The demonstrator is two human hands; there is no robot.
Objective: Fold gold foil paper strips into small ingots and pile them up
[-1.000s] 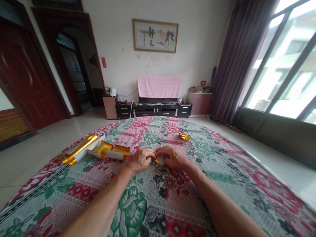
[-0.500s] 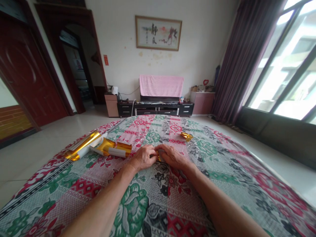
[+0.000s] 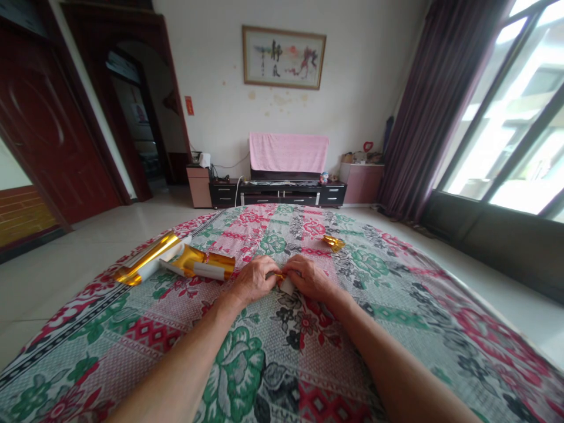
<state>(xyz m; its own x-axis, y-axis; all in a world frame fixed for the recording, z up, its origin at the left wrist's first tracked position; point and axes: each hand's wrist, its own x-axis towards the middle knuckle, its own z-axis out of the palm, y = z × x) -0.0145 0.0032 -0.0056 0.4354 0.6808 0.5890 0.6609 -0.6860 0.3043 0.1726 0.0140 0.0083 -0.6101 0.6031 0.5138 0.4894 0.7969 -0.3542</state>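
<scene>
Both hands meet over the middle of the patterned cloth. My left hand [image 3: 257, 278] pinches one side of a small piece of gold foil paper [image 3: 288, 286], whose pale underside shows between the hands. On the other side, my right hand [image 3: 307, 276] closes its fingers on the same piece. Beyond my right hand lies a crumpled gold foil piece [image 3: 333, 243]. To the left of my left hand are a gold and white foil roll [image 3: 209, 265] and, touching it, a longer gold foil roll [image 3: 152, 258].
The floral cloth [image 3: 396, 346] covers a round table. Past its far edge stand a low black cabinet [image 3: 286, 194], a pink cloth [image 3: 288, 153] over an object on it, and side cabinets. A window and purple curtain [image 3: 409, 111] are at the right.
My fingers have shifted slightly on the small foil piece, and more of its pale underside now shows below them. The other foil pieces lie where they were.
</scene>
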